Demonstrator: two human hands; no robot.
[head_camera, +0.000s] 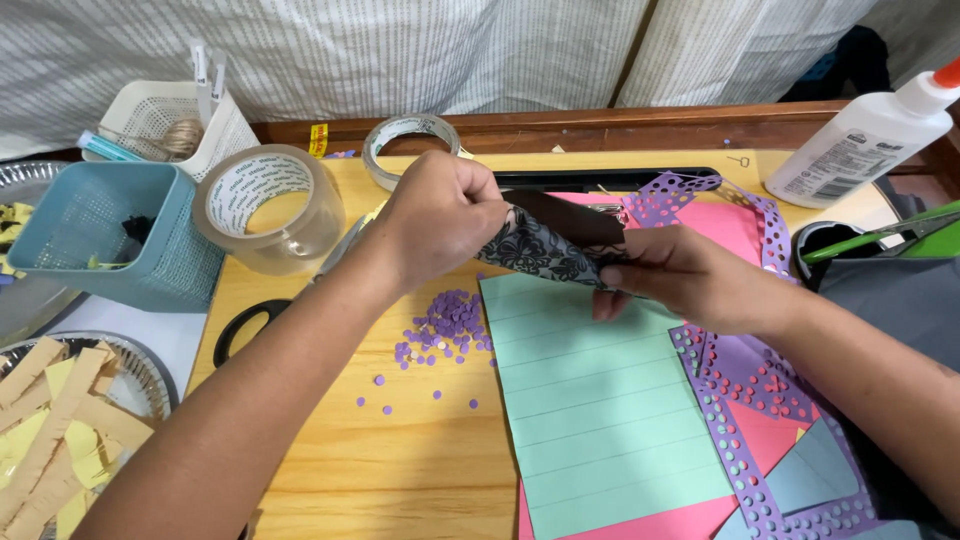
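Seemingly midway through the craft work in the head view, the left hand (440, 220) is closing around one end of a black, lace-patterned paper piece (545, 250), while the right hand (690, 280) is pinching its other end, holding it just above the mint-green lined paper sheet (600, 400). That sheet is already lying on a pink card with a purple punched border strip (740, 370); loose purple paper dots (445, 325) are littering the yellow wooden surface (400, 460), and the black piece is not yet lying flat.
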